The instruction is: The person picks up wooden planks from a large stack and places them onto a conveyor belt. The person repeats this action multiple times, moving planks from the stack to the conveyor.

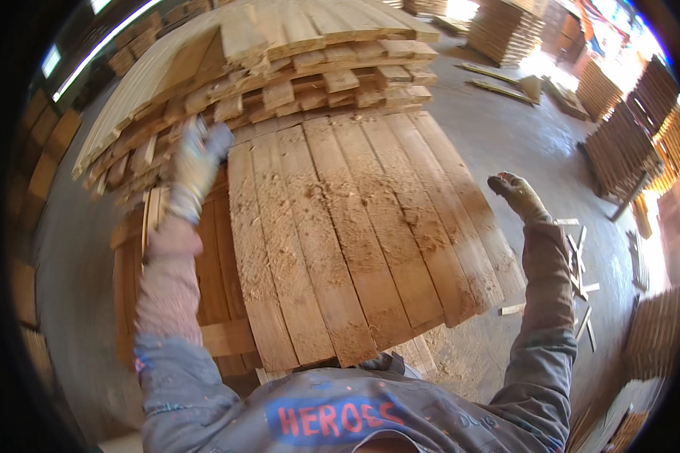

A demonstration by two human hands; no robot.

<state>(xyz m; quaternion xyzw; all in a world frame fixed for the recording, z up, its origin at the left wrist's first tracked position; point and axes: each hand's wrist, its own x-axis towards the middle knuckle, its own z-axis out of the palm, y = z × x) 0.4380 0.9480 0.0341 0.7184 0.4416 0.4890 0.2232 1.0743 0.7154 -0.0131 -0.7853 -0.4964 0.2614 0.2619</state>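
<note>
In front of me lies a stack of wooden boards (363, 219) side by side, with sawdust (347, 192) scattered on top. My left hand (194, 162), in a pale work glove, is raised at the boards' left, near the rough plank ends of the big pile behind. Motion smears its fingers, so I cannot make out whether it holds anything. My right hand (519, 196), also gloved and dark at the fingertips, hangs beyond the boards' right edge, above the floor. Its fingers are loosely bent and apart, with nothing seen between them.
A large pile of long planks (310, 30) rises at the back. Left of the boards stands a lower wooden stack (215, 264). Loose sticks (582, 264) lie on the grey floor (491, 143) at right, with more board stacks (623, 143) beyond.
</note>
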